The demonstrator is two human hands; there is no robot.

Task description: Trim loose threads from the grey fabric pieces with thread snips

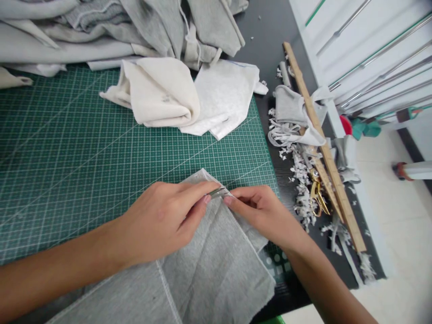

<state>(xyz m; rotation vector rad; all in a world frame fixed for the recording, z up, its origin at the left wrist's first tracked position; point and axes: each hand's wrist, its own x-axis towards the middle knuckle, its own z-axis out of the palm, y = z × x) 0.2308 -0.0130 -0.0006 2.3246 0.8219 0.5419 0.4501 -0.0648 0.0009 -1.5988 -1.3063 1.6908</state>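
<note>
A grey fabric piece (pixel 216 256) with pale stitched edges lies over the front of the green cutting mat (pixel 84 148). My left hand (pixel 168 216) is closed around a small metal tool (pixel 216 191), whose thin tip reaches the seam near the fabric's upper corner; most of the tool is hidden by the fingers. Just to the right, my right hand (pixel 258 209) pinches the fabric's edge between thumb and forefinger. The tool's tip lies between the two hands.
Grey garments (pixel 101 31) are heaped at the back left. Folded cream cloth (pixel 162 90) and white cloth (pixel 226 92) lie ahead of my hands. At the right are wooden strips (pixel 324 148), gold-handled scissors (pixel 317 193) and fabric scraps (pixel 290 108).
</note>
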